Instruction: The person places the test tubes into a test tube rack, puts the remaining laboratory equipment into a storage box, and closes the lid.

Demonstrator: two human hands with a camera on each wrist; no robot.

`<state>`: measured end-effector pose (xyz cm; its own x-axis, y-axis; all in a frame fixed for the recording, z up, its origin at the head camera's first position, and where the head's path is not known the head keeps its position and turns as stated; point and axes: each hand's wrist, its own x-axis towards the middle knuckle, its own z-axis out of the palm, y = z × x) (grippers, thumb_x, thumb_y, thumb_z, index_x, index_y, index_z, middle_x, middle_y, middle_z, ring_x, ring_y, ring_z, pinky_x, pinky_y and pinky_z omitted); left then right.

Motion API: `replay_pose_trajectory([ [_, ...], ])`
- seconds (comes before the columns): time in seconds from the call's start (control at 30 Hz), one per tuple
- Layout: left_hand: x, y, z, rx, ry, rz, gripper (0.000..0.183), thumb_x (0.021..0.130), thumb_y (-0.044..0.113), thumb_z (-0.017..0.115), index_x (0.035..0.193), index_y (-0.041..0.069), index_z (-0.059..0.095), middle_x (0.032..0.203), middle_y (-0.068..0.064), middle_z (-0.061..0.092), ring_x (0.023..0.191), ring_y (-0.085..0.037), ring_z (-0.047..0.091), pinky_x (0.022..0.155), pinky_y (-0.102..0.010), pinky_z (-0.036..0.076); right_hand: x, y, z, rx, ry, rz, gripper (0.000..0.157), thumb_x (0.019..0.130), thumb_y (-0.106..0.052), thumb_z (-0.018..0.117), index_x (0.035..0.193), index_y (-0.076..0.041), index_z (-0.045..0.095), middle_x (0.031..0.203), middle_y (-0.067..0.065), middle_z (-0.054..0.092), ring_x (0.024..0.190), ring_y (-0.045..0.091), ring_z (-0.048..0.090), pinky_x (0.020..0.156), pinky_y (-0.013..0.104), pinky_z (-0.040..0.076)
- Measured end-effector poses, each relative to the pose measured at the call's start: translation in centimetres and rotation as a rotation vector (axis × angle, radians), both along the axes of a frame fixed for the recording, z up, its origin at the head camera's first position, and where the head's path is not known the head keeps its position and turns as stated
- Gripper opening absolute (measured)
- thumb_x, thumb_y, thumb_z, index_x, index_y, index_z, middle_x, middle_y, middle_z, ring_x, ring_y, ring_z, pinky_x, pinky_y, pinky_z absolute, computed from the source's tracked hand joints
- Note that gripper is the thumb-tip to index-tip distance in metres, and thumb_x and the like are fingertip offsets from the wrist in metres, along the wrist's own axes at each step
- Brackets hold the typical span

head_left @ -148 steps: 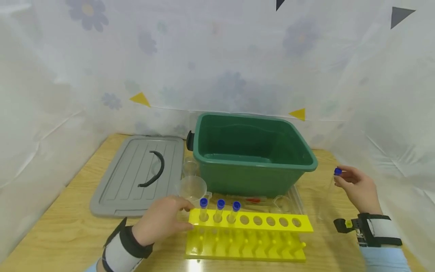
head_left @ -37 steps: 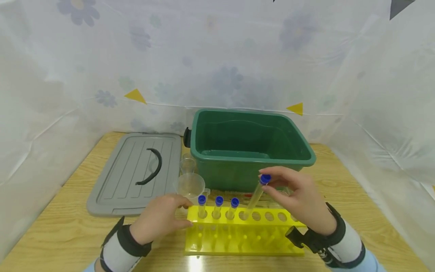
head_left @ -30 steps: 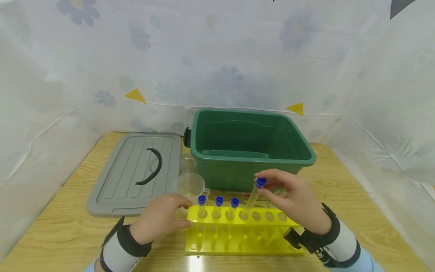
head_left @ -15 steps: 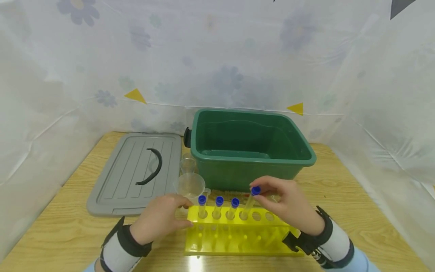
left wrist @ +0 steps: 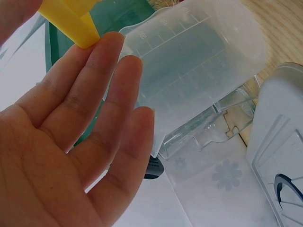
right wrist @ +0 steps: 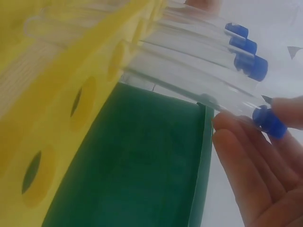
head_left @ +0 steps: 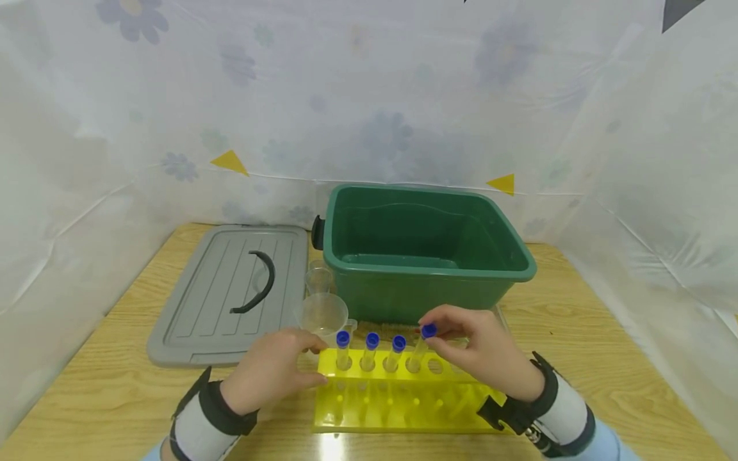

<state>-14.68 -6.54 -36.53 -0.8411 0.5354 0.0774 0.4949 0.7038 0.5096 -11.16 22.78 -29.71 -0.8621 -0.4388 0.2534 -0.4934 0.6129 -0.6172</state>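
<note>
A yellow test tube rack (head_left: 403,422) stands at the table's front, with three clear tubes (head_left: 369,360) under blue caps in its left holes. My left hand (head_left: 273,369) holds the rack's left end between thumb and fingers; the other fingers stretch past it in the left wrist view. In my right hand (head_left: 481,349), thumb and fingers pinch the blue cap of another test tube (head_left: 419,353). That tube passes into the fourth hole from the left, leaning slightly right, its cap higher than the others. The right wrist view shows the thumb against this cap (right wrist: 270,122).
Behind the rack stands a large green bin (head_left: 403,291). A grey lid (head_left: 219,301) with a black handle lies at left. Between them are a clear measuring beaker (head_left: 323,315) and smaller clear cups (head_left: 319,280). A brush (head_left: 383,331) lies between rack and bin.
My right hand has brought the capped tube from the far right over to the rack. It then sinks lower into the fourth hole, tilting less. The left hand keeps its hold on the rack.
</note>
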Motion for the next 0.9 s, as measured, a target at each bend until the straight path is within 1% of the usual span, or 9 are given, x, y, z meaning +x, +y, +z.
replay_pose_trajectory([
  [0.33, -0.1, 0.2, 0.2, -0.001, -0.002, -0.001, 0.037, 0.065, 0.030, 0.083, 0.096, 0.015, 0.071, 0.089, 0.003, 0.070, 0.080, -0.014, 0.062, 0.065, -0.029, 0.050, 0.0, 0.1, -0.2, 0.024, -0.081, 0.019, 0.016, 0.090, -0.016, 0.062, 0.104, -0.010, 0.063, 0.095, 0.006, 0.069, 0.081, 0.006, 0.066, 0.073, 0.021, 0.055],
  [0.53, -0.2, 0.3, 0.3, -0.002, 0.003, -0.007, 0.037, 0.065, 0.031, 0.083, 0.096, 0.016, 0.071, 0.089, 0.003, 0.070, 0.079, -0.014, 0.062, 0.064, -0.028, 0.049, 0.0, 0.2, -0.2, 0.044, -0.094, 0.020, 0.017, 0.090, -0.018, 0.062, 0.105, -0.011, 0.063, 0.096, 0.005, 0.069, 0.083, 0.007, 0.067, 0.073, 0.020, 0.054],
  [0.63, -0.2, 0.3, 0.3, -0.004, 0.008, -0.007, 0.037, 0.065, 0.031, 0.083, 0.096, 0.016, 0.071, 0.089, 0.003, 0.070, 0.079, -0.014, 0.062, 0.064, -0.028, 0.049, 0.0, 0.4, -0.1, 0.058, -0.074, 0.030, 0.019, 0.090, -0.018, 0.062, 0.108, -0.010, 0.063, 0.099, 0.006, 0.069, 0.084, 0.008, 0.067, 0.074, 0.021, 0.055],
  [0.73, -0.2, 0.2, 0.2, -0.009, 0.010, -0.004, 0.037, 0.065, 0.031, 0.083, 0.096, 0.016, 0.071, 0.088, 0.003, 0.069, 0.079, -0.014, 0.062, 0.064, -0.028, 0.049, 0.1, 0.8, 0.0, 0.067, -0.016, 0.029, 0.024, 0.090, -0.015, 0.062, 0.113, -0.009, 0.062, 0.101, 0.005, 0.069, 0.085, 0.008, 0.066, 0.073, 0.022, 0.055],
  [0.83, -0.1, 0.1, 0.1, -0.012, 0.006, -0.005, 0.037, 0.065, 0.031, 0.083, 0.096, 0.015, 0.071, 0.089, 0.003, 0.069, 0.079, -0.014, 0.062, 0.065, -0.028, 0.050, 0.7, 1.8, 0.7, 0.051, 0.019, -0.022, 0.026, 0.090, -0.011, 0.062, 0.116, -0.009, 0.060, 0.105, 0.006, 0.068, 0.087, 0.006, 0.065, 0.072, 0.023, 0.055],
  [0.9, 0.0, 0.0, 0.1, -0.010, 0.004, -0.007, 0.037, 0.065, 0.031, 0.083, 0.096, 0.015, 0.071, 0.089, 0.004, 0.069, 0.079, -0.014, 0.062, 0.065, -0.028, 0.050, 1.2, 3.1, 1.4, 0.045, 0.078, -0.087, 0.026, 0.088, -0.008, 0.062, 0.114, -0.009, 0.061, 0.103, 0.002, 0.068, 0.086, 0.003, 0.064, 0.071, 0.021, 0.054],
])
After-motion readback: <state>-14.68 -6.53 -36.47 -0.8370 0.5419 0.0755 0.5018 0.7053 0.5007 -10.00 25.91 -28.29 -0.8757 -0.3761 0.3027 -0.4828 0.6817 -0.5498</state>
